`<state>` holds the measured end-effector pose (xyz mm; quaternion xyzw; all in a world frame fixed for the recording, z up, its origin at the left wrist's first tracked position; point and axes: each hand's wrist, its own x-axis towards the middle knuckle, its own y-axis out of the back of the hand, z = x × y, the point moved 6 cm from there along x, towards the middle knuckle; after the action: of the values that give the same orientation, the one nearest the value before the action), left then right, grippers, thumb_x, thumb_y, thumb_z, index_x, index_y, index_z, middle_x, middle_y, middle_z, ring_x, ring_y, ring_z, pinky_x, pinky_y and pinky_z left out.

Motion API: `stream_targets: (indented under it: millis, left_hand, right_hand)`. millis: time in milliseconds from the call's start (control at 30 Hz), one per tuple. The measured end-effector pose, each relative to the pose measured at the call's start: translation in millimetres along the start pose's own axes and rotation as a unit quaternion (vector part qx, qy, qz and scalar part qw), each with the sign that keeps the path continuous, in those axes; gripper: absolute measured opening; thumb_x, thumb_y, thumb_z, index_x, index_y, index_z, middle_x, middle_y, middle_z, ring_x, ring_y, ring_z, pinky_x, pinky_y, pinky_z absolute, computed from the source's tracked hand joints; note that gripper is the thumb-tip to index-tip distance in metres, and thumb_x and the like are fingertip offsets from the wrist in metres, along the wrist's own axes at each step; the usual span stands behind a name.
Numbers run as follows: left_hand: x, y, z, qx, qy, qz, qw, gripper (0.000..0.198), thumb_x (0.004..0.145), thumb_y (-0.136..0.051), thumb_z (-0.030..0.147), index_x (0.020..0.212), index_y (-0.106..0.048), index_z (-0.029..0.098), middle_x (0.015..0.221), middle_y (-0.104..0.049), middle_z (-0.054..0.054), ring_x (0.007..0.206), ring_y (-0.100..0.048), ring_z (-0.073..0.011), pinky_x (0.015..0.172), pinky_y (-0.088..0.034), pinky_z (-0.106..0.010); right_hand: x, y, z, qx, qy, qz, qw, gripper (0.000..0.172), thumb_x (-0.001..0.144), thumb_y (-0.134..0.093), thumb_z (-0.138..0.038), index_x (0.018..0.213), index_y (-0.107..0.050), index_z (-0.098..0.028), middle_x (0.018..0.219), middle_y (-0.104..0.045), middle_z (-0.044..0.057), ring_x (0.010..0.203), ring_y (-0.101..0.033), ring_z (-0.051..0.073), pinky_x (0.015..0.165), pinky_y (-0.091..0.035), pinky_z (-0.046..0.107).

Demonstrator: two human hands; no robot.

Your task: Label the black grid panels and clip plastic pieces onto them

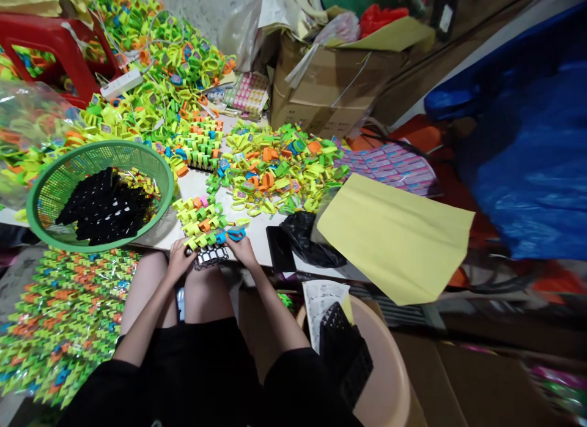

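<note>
At the table's near edge, above my lap, a black tray (pixel 211 257) with rows of holes is partly filled with small plastic toy watches (pixel 202 221) in yellow, green, orange and blue. My left hand (pixel 180 259) is closed on the tray's left edge. At the right end of the front row, my right hand (pixel 243 251) pinches a blue toy watch (pixel 237 234). The fingertips of both hands are partly hidden. A loose heap of toy watches (pixel 279 167) lies just beyond, and another filled tray (pixel 202 147) stands behind.
Left, a green basket (pixel 35 214) holds black holed trays. A red stool (pixel 85 66) and power strip (pixel 121 83) sit among more watches. Right are a black phone (pixel 280 249), black bag (pixel 312 240), yellow sheet (pixel 397 237), cardboard box (pixel 316 78) and beige tub (pixel 389 366).
</note>
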<state>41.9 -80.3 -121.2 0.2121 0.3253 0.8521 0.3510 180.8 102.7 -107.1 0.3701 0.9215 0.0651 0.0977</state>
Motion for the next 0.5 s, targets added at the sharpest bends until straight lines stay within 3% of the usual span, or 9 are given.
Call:
stream_targets:
  millis: [133, 300, 500]
  left_hand:
    - [1, 1.4, -1, 0.000, 0.005, -0.007, 1.000, 0.021, 0.082, -0.059, 0.032, 0.099, -0.067, 0.022, 0.112, -0.064, -0.008, 0.111, -0.053, -0.0272, 0.096, -0.042, -0.041]
    - [3, 1.1, -2, 0.000, 0.016, -0.001, 1.000, 0.024, 0.081, -0.059, 0.032, 0.102, -0.065, 0.022, 0.111, -0.065, -0.008, 0.110, -0.054, -0.0278, 0.096, -0.042, -0.042]
    - [4, -3.1, -8, -0.005, 0.008, 0.013, 1.000, 0.026, 0.080, -0.058, 0.032, 0.103, -0.064, 0.022, 0.112, -0.064, -0.009, 0.111, -0.054, -0.0288, 0.097, -0.042, -0.042]
  right_hand:
    - [2, -3, -9, -0.073, 0.027, -0.008, 0.997, 0.022, 0.076, -0.062, -0.037, 0.080, -0.065, -0.016, 0.080, -0.072, 0.006, 0.078, -0.069, 0.023, 0.075, -0.056, 0.033]
    - [7, -13, -10, -0.035, -0.021, -0.050, 0.998, 0.023, 0.077, -0.059, -0.027, 0.096, -0.067, -0.018, 0.086, -0.071, 0.005, 0.066, -0.068, 0.019, 0.060, -0.058, 0.029]
    - [14, -10, -18, -0.137, -0.014, -0.075, 0.988, 0.016, 0.079, -0.057, -0.021, 0.089, -0.069, -0.017, 0.075, -0.071, 0.005, 0.061, -0.067, 0.019, 0.059, -0.054, 0.028]
